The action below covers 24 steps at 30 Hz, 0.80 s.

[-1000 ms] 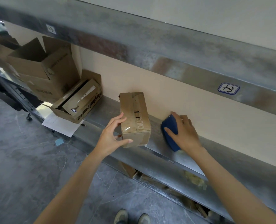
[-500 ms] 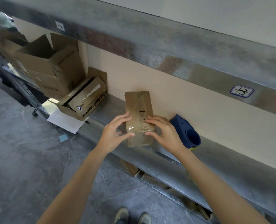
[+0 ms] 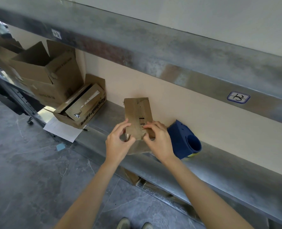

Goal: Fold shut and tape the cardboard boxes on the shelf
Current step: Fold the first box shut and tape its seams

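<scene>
Both hands are on the small box [image 3: 137, 113], which lies flat on the metal shelf [image 3: 219, 167] with its far end up against the wall. The left hand [image 3: 118, 143] has its fingers curled onto the box's near left corner, thumb laid across the near end, so that's a pinch on the cardboard. The right hand [image 3: 159, 141] closes in from the other side, fingers bent over the near right corner, fingertips [image 3: 147, 127] down on the top face right by two short black marks. Its thumb I can't make out. Clear tape [image 3: 127, 136] glints at the near edge, just between the two hands. Just right of the right knuckles sits the blue tape dispenser [image 3: 184, 139], close beside the wrist. Well left of the left fingers, a slim open box [image 3: 85, 109] leans against a big open box [image 3: 44, 75], with a white sheet [image 3: 62, 132] poking out beneath, over the shelf edge.
</scene>
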{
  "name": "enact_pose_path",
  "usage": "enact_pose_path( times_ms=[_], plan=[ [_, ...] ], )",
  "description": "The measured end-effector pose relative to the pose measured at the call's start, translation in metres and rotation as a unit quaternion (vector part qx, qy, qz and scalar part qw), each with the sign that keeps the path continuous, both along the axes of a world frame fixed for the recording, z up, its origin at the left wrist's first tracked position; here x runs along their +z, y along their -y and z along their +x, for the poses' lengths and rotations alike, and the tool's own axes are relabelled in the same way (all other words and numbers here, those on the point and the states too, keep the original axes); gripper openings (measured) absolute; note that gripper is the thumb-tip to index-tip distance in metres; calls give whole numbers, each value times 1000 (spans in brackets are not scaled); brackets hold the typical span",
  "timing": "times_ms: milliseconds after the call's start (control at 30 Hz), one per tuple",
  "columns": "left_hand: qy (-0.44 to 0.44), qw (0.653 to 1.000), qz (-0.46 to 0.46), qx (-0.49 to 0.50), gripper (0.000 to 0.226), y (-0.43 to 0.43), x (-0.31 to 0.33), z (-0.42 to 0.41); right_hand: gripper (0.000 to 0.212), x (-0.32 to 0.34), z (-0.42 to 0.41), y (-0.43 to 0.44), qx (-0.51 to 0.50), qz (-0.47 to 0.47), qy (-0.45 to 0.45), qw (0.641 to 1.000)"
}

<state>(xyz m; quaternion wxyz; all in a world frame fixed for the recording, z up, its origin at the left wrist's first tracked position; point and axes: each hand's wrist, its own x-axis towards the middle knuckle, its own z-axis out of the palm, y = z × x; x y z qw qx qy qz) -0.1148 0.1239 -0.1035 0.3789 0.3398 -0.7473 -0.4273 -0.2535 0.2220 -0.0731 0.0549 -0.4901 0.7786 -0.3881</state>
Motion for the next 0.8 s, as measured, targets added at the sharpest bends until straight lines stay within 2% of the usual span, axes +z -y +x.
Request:
enact_pose_path(
  times_ms=[267, 533, 800],
  plan=[
    [-28, 995, 57, -79, 40, 9, -5, 11, 19, 0, -10, -7, 32, -29, 17, 999],
    [-19, 996, 65, -64, 47, 8, -3, 8, 33, 7, -20, -11, 63, 3, 53, 997],
    [-12, 983, 121, -138, 41, 15, 9, 20, 32, 17, -26, -14, 89, 24, 107, 990]
  ],
)
